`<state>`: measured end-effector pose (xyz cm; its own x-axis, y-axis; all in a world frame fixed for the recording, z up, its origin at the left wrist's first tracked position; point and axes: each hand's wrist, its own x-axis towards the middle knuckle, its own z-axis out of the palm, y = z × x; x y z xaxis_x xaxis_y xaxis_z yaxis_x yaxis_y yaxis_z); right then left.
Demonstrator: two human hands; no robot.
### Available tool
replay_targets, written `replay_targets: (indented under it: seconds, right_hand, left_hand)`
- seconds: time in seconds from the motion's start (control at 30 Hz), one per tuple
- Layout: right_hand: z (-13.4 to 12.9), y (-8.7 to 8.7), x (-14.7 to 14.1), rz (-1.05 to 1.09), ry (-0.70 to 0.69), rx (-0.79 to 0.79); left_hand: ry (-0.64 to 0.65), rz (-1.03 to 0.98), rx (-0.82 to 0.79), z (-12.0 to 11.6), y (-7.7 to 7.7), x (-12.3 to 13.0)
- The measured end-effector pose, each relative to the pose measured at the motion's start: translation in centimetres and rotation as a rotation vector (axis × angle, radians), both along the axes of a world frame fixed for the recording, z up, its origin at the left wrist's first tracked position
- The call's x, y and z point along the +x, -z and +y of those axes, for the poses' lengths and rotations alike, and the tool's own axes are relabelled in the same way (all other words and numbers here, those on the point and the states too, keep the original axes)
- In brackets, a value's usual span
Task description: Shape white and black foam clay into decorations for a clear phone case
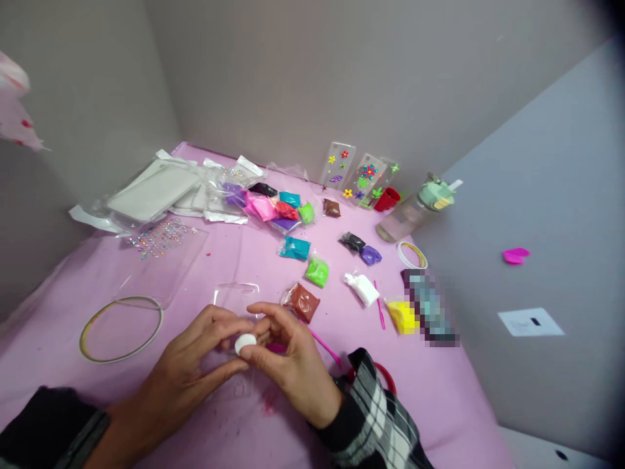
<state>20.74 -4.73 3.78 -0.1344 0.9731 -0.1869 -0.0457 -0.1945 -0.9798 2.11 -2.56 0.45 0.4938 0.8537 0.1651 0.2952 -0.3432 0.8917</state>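
Note:
A small rounded piece of white clay [245,341] is held between the fingertips of both hands. My left hand [188,355] pinches it from the left, thumb below and fingers above. From the other side, my right hand [291,358] presses its thumb on the clay with the fingers curled behind. Below them a clear phone case [236,290] lies on the table, partly hidden by the hands. A packet of brown clay [301,301] lies just beyond my right hand. A pink tool [328,348] sticks out beside that hand.
The table [430,397] has a pink cover. Clay packets, including white [362,289], green [317,271] and yellow [403,316], lie ahead. A tape ring [121,360] and rhinestones [161,238] are left. Decorated cases [368,179] and a bottle [407,212] stand behind, near the walls.

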Motion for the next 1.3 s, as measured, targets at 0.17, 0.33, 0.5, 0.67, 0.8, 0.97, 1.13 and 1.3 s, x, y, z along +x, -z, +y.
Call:
replay_targets:
  seconds: [0.17,0.33,0.5,0.67,0.8,0.97,1.13,1.3]
  right_hand:
    - [0.0,0.0,0.0,0.002,-0.03,0.005]
    - [-0.2,0.2,0.0,-0.045,-0.024,0.051]
    - [0.1,0.0,0.1,-0.072,-0.065,0.087]
    - [0.2,-2.2,6.9,-0.639,0.471,0.403]
    - [-1.7,-3.5,17.5,-1.38,0.87,0.246]
    - [-3.0,-1.9,26.4,-1.672,0.63,-0.202]
    - [0.0,-0.7,24.7,-1.574,0.559,-0.105]
    - [0.5,-2.6,13.7,-1.17,0.255,0.248]
  left_hand:
    - [0.004,-0.003,0.057,0.1,0.0,0.0]
    - [0.03,0.012,0.069,0.1,0.0,0.1]
    - [0.023,-0.002,0.084,0.0,-0.1,0.1]
    - [-0.019,-0.004,0.04,0.1,-0.5,0.1]
    - [0.008,0.017,-0.032,-0.2,-0.8,0.0]
    - [0.033,0.028,-0.04,-0.4,-0.9,0.3]
    - [-0.01,0.046,0.006,-0.1,-0.5,0.3]
    - [-0.02,0.074,0.018,-0.2,-0.8,0.2]
